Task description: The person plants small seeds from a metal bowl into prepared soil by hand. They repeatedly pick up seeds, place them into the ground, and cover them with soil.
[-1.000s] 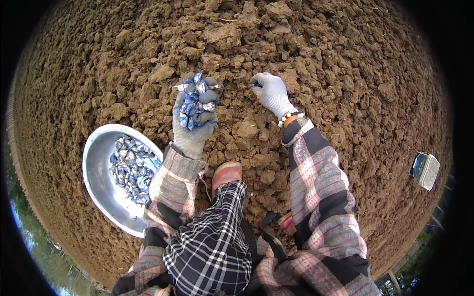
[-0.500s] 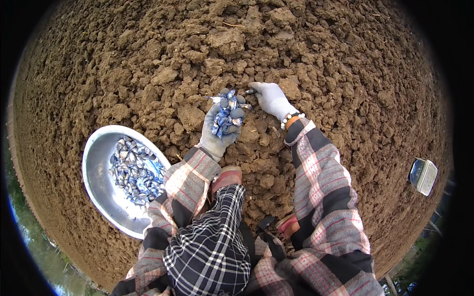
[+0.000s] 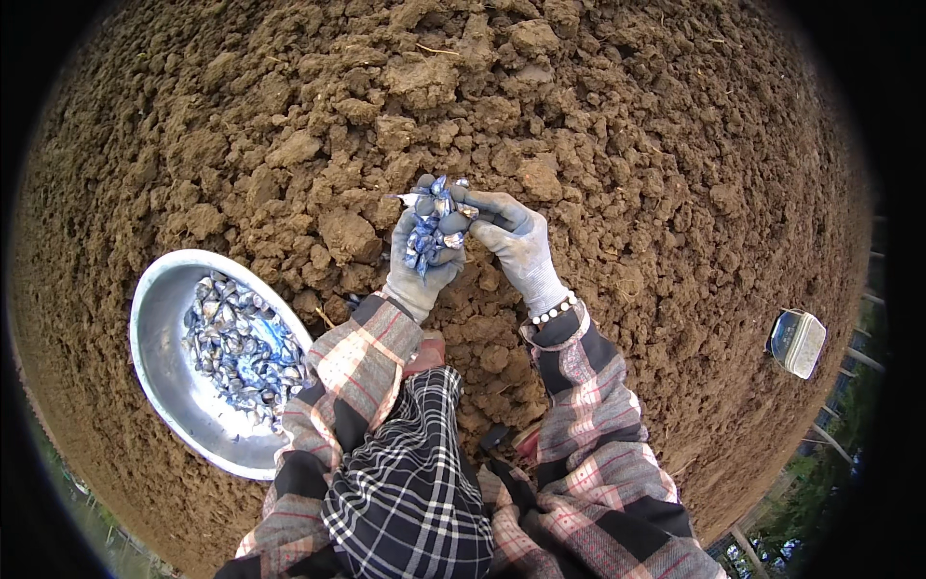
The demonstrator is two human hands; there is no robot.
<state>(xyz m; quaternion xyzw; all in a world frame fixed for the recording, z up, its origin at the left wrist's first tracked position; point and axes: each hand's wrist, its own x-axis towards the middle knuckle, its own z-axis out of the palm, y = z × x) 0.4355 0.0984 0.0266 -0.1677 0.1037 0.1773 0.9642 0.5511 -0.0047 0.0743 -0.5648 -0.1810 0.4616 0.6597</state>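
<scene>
My left hand (image 3: 421,278), in a grey-white glove with darker fingertips, is cupped around a bunch of blue-stained pieces that look like garlic cloves (image 3: 431,233). Its fingers curl over the bunch. My right hand (image 3: 518,243), gloved the same way, meets the bunch from the right. Thumb and forefinger are pinched together at a clove on its edge. Left of my forearm a metal basin (image 3: 154,318) holds many more of the blue-stained cloves (image 3: 241,343).
Loose, lumpy brown soil (image 3: 318,106) surrounds me. A clear-sided container with a pale lid (image 3: 801,344) sits on the soil at far right. Black-and-white checked cloth (image 3: 415,482) hangs below my hands, and a reddish shoe (image 3: 426,354) shows beside it.
My right hand has come up from the soil, moving back to the cloves in my left hand. The left hand still holds its bunch. The view has shifted slightly right.
</scene>
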